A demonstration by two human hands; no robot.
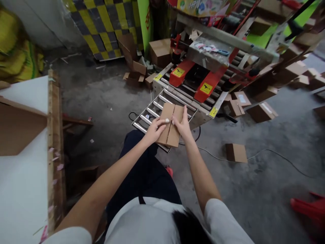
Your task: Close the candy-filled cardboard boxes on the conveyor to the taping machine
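Note:
A small brown cardboard box (175, 115) lies on the short roller extension (147, 119) of a conveyor, its two top flaps folded in with a dark narrow gap between them. From the left, my left hand (154, 130) is closed on the box, its bent fingers pressing the left flap. Something white covers one of its fingertips. My right hand (183, 124) grips the right side, thumb on the right flap and fingers along the edge. The box's underside is hidden.
Ahead stands a carton sealing machine (208, 57) with red guides (209, 83). A white-topped table (22, 189) with a wooden edge is at left. Several boxes lie on the floor at right, one box (236, 153) beside a cable (210, 154). A red object (309, 206) is lower right.

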